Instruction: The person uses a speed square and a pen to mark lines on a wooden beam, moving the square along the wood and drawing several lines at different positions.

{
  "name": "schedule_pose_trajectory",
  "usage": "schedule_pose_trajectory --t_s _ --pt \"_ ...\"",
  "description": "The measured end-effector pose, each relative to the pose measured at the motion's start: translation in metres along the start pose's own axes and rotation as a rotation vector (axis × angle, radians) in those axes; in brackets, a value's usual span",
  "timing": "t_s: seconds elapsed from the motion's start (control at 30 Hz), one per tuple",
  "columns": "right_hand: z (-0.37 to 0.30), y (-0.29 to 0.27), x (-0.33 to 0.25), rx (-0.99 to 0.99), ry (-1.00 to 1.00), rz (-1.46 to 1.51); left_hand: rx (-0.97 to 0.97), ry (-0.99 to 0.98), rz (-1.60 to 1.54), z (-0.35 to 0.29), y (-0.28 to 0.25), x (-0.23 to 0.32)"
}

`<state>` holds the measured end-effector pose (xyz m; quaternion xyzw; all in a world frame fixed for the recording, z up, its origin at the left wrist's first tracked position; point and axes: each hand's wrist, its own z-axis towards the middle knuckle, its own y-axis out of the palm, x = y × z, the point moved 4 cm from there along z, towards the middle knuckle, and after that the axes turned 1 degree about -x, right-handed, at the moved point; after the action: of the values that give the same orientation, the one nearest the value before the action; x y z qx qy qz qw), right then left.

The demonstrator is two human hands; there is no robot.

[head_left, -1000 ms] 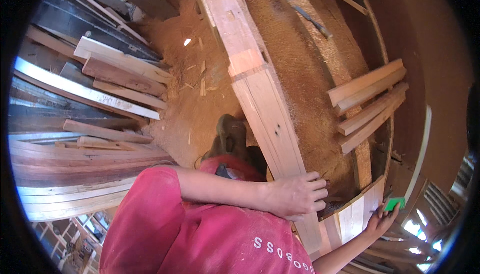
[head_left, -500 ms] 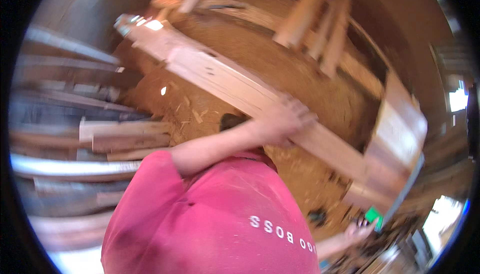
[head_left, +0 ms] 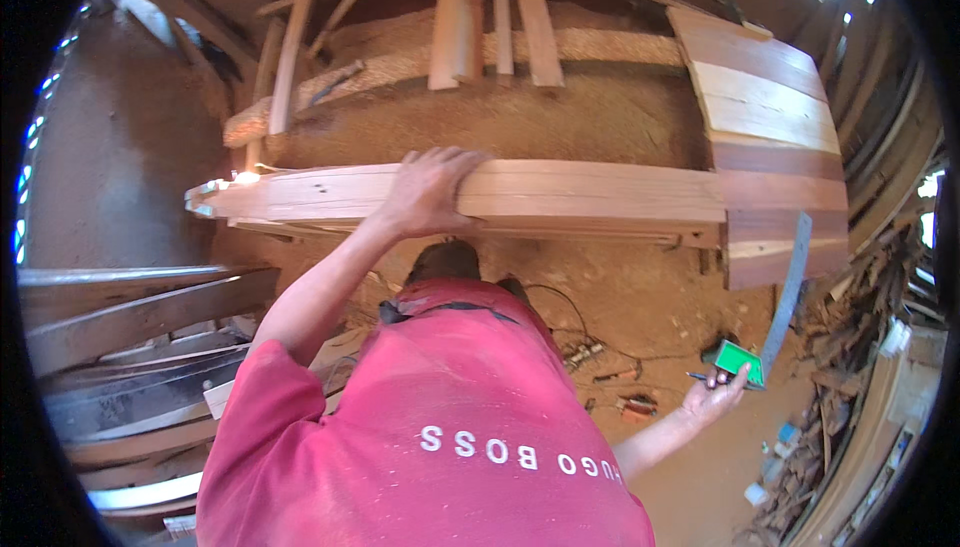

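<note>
A long wooden beam (head_left: 590,190) lies crosswise in front of me. My left hand (head_left: 432,190) grips it near its middle, fingers over the far edge and thumb toward the near one. Off to the right and lower, my right hand (head_left: 715,399) is closed on a try square with a green handle (head_left: 738,359) and a long metal blade (head_left: 785,292). A thin dark pen-like stick (head_left: 697,376) also pokes out from these fingers. The blade's tip overlaps a panel of light and dark boards (head_left: 775,112) in view; whether they touch, I cannot tell.
Several upright or leaning boards (head_left: 460,17) stand beyond the beam. Stacked planks (head_left: 140,347) fill the left side. A cable and small tools (head_left: 635,407) lie on the dirt floor. Wood scraps (head_left: 850,367) are heaped at the right.
My view has turned, so the beam that slanted now runs level. My left hand has shifted leftward along it. The right hand still holds the try square, now more fully in sight.
</note>
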<state>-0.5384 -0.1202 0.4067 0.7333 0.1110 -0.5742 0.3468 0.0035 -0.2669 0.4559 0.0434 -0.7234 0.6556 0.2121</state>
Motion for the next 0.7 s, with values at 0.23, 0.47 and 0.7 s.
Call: schedule_pose_trajectory --t_s 0.23,0.47,0.7 --pt "-0.015 0.030 0.000 0.056 -0.038 -0.023 0.124 -0.150 -0.013 -0.015 -0.062 -0.045" --pt "-0.064 0.101 0.021 0.135 -0.084 -0.043 0.388 -0.487 -0.084 -0.052 -0.150 -0.228" --pt "-0.147 0.196 0.052 0.179 -0.100 -0.087 0.503 -0.798 -0.338 -0.124 -0.084 -0.456"
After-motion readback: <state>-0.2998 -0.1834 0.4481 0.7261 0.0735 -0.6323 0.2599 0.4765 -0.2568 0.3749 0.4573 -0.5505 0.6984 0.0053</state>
